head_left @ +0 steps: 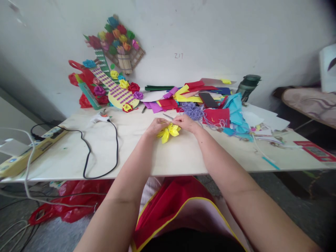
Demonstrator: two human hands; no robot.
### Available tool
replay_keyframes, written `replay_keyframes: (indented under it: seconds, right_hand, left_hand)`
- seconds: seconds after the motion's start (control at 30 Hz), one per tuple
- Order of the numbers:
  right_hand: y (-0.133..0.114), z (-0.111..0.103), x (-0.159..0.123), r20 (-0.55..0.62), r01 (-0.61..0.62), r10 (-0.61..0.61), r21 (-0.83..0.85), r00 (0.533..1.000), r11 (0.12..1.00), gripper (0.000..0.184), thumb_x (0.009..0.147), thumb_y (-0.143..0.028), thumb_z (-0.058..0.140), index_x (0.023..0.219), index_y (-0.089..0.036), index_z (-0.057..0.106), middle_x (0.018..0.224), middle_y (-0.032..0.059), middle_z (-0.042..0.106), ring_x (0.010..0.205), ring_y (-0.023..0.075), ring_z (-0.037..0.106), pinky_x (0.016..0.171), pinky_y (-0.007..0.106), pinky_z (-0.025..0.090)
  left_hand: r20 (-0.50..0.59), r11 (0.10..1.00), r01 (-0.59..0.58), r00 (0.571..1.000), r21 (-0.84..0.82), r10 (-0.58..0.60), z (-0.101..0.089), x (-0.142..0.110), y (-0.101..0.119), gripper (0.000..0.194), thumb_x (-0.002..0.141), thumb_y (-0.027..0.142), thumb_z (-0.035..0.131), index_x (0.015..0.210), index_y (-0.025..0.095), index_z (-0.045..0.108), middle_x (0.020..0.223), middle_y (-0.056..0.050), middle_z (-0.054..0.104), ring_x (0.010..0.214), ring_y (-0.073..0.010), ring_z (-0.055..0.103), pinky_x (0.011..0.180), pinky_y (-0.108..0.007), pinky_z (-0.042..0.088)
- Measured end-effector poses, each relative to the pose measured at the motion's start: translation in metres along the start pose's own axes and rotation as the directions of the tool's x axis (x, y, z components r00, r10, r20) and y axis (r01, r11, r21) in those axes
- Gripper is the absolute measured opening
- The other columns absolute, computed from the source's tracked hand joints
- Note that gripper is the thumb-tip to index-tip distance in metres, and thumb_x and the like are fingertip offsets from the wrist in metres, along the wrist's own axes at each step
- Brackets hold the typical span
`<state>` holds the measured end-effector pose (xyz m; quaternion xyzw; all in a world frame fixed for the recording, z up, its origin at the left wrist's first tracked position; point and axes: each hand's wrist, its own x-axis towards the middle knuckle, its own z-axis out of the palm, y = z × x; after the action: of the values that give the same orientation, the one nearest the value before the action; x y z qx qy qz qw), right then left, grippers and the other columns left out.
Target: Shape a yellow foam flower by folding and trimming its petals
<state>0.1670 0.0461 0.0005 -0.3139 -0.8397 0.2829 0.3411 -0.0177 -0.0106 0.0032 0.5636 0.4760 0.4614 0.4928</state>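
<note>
A yellow paper flower [166,135] with spread petals is between my two hands, just above or on the white tabletop. My left hand [156,126] pinches its petals on the left side. On the upper right, the bent fingers of my right hand [185,122] close on another petal. My fingers hide part of the flower's far side. Just beyond the fingertips is a thin grey pointed blade [167,116], perhaps of scissors; its other end is hidden. A tangle of purple yarn [193,111] lies past my right hand.
Coloured paper sheets [168,104], a dark phone [208,100] and a dark bottle [248,87] occupy the back. At left are a white glue gun [101,117] with a black cord, a glue bottle [88,94] and a power strip [23,157]. Paper-flower crafts [123,94] lean against the wall.
</note>
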Motion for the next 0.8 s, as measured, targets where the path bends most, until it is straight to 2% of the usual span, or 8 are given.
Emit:
replay_keyframes:
  seconds: [0.2, 0.5, 0.8]
  right_hand:
    - [-0.0008, 0.0012, 0.0017, -0.044, 0.047, -0.047, -0.004, 0.998, 0.999, 0.025, 0.075, -0.034, 0.058, 0.060, -0.016, 0.065, 0.065, 0.0022, 0.063, 0.067, 0.0145, 0.054, 0.066, 0.027, 0.042]
    - [-0.0005, 0.0025, 0.0034, -0.082, 0.028, -0.027, 0.003, 0.996, 1.000, 0.024, 0.075, -0.033, 0.063, 0.058, -0.016, 0.068, 0.065, 0.0027, 0.066, 0.069, 0.0155, 0.059, 0.068, 0.027, 0.045]
    - [-0.0052, 0.0033, 0.0044, -0.115, 0.022, -0.014, 0.064, 0.993, 0.998, 0.014, 0.071, -0.028, 0.067, 0.063, -0.017, 0.073, 0.074, 0.0056, 0.074, 0.073, 0.0172, 0.065, 0.071, 0.029, 0.050]
  left_hand:
    - [-0.002, 1.000, 0.019, 1.000, -0.014, -0.019, -0.0006, 0.0011, -0.0022, 0.033, 0.059, 0.038, 0.079, 0.075, 0.011, 0.066, 0.057, -0.001, 0.061, 0.049, -0.0104, 0.052, 0.050, -0.022, 0.038]
    - [0.003, 0.998, 0.040, 0.999, -0.038, -0.040, 0.0011, -0.0008, 0.0025, 0.026, 0.061, 0.034, 0.077, 0.067, 0.013, 0.063, 0.051, 0.001, 0.056, 0.044, -0.0088, 0.048, 0.045, -0.022, 0.034]
    - [-0.013, 0.988, 0.062, 0.998, -0.141, -0.064, 0.0012, 0.0009, 0.0013, 0.027, 0.056, 0.033, 0.078, 0.065, 0.013, 0.061, 0.051, 0.000, 0.057, 0.045, -0.0106, 0.051, 0.048, -0.023, 0.038]
